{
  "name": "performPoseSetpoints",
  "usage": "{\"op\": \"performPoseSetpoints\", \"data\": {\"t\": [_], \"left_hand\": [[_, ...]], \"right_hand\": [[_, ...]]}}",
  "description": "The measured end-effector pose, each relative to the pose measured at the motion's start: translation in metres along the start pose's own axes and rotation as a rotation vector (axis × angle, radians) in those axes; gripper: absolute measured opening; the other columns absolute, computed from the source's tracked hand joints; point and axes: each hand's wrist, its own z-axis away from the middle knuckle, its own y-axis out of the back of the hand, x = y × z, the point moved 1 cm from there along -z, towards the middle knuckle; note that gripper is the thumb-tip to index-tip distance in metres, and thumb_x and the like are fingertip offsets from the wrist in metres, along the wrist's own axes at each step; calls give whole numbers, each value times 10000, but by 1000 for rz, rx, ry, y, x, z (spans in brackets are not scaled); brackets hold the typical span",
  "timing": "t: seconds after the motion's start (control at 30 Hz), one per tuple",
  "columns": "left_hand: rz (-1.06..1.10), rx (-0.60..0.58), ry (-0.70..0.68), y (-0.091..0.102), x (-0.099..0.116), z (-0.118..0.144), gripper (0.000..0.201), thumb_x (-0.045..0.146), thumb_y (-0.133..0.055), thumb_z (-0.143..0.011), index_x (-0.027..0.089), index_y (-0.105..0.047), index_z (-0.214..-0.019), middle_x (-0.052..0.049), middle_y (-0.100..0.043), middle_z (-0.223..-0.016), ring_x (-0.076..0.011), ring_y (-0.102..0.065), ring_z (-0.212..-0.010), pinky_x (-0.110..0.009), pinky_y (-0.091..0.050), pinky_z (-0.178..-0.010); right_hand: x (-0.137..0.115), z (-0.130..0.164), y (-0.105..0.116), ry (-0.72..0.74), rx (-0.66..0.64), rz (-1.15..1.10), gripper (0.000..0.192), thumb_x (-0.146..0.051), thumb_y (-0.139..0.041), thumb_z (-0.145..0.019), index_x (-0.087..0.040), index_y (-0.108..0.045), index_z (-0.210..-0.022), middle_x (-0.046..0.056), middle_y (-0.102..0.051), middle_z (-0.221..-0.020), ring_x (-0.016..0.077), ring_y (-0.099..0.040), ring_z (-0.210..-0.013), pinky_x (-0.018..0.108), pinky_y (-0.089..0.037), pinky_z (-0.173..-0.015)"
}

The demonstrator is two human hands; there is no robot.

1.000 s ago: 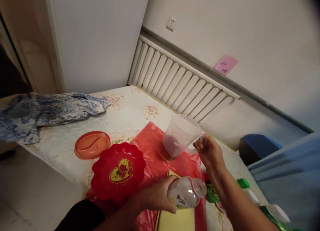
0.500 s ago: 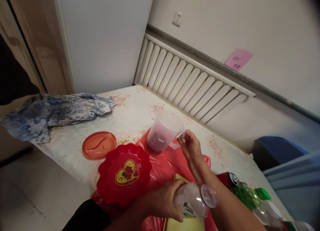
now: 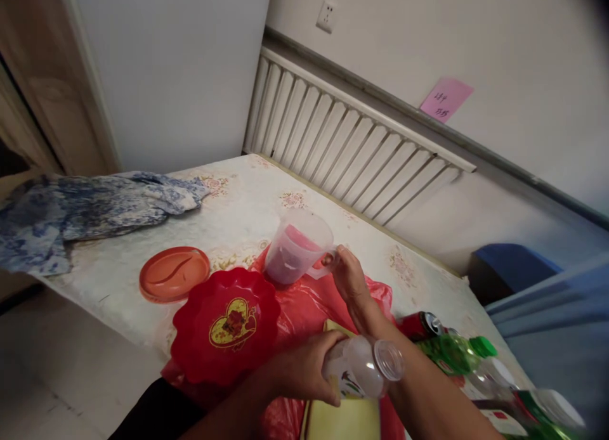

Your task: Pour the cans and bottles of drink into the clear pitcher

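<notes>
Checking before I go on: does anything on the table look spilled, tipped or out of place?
No spill shows. The measuring jug, held by the right hand, is tilted, and the left hand holds an uncapped bottle on its side.

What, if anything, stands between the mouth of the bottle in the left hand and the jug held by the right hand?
Nothing standing: only the right forearm crosses the gap between the bottle, held by the left hand, and the jug, gripped at its handle by the right hand.

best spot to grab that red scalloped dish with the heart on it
Take the red scalloped dish by its raised wavy rim on the near edge, coming from the table's front side. That edge is free, while the plastic jug in the right hand and the orange lid crowd the far side.
</notes>
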Motion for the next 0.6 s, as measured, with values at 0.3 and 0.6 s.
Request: {"op": "performPoseSetpoints", "data": {"t": [0.3,0.6], "left_hand": [[56,123,-5,11,2,-8,772,157,-724,-572,252,-463,-1292,-25,-595,-1199,-245,-578,-1040,-339,-489,-859],[2,188,-16,12,4,-20,734,157,-672,-586,235,-458,-1285,-17,-603,-1216,-237,-571,-1065,-310,-484,-865]], "right_hand": [[-22,80,95,-140,256,496,319,-392,-769,-637,-189,-679,-866,0,-660,-731,171,-585,-660,305,-459,-646],[16,197,99,-139,-1,923,474,-210,-712,-648,-276,-656,-1114,43,-643,-992,231,-599,-814,358,-500,-727]]}}
